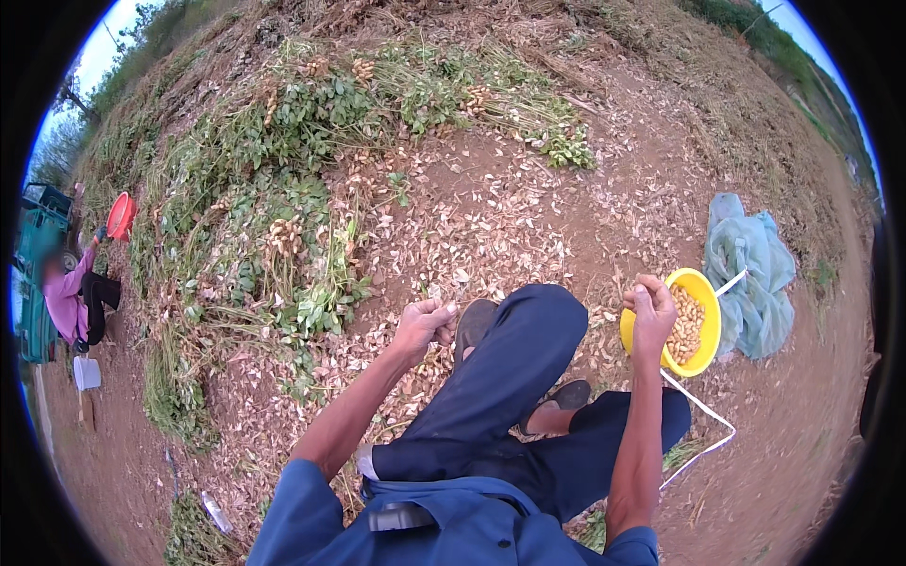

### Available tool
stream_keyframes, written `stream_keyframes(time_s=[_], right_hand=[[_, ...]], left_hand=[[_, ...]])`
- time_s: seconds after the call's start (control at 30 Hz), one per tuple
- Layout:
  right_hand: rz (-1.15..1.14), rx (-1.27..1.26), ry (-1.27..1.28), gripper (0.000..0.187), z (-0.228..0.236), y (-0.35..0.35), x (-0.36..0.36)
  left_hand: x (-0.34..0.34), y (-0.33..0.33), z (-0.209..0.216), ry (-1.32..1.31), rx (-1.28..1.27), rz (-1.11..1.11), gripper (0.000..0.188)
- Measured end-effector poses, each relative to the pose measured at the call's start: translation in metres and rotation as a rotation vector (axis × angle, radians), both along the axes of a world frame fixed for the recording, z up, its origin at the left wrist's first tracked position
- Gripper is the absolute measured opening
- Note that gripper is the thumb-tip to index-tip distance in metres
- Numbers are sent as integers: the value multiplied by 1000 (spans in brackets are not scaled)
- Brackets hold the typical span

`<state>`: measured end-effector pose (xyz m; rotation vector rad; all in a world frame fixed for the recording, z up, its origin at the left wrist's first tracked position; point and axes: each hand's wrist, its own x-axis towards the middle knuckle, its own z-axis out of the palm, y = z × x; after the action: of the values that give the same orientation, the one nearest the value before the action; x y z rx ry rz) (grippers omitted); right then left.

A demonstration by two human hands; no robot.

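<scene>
The left hand [422, 321] is closed with its fingers curled, over leaf-strewn red earth [491, 203] just left of the person's raised knee. Beyond and to the left of it lies a heap of uprooted green plants [283, 189] with pale pods among the roots. The right hand [651, 307] pinches something too small to tell, directly above the near rim of a yellow bowl [703, 283] of pale pods. Past that bowl sits a crumpled blue-green sack [755, 269]. Far to the left, another person [75, 292] holds a red basin [120, 215].
</scene>
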<state>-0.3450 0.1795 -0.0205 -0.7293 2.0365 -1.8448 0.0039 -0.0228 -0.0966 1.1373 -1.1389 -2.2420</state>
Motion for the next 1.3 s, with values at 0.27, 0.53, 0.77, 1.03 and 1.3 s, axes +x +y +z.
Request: stream_keyframes(time_s=[0.27,0.53,0.77,1.03,1.3], right_hand=[[453,50,413,35,110,-56,128],[570,-4,168,26,101,-59,143],[468,-10,187,24,91,-36,139],[169,23,311,22,83,9,69],[-261,363,468,38,48,83,-111]], left_hand=[[-56,7,93,219,-132,-136,19],[-79,30,117,464,-34,-150,20],[-94,52,112,407,-5,-116,22],[-88,50,105,241,-204,-109,19],[-32,8,38,-339,-590,-262,23]])
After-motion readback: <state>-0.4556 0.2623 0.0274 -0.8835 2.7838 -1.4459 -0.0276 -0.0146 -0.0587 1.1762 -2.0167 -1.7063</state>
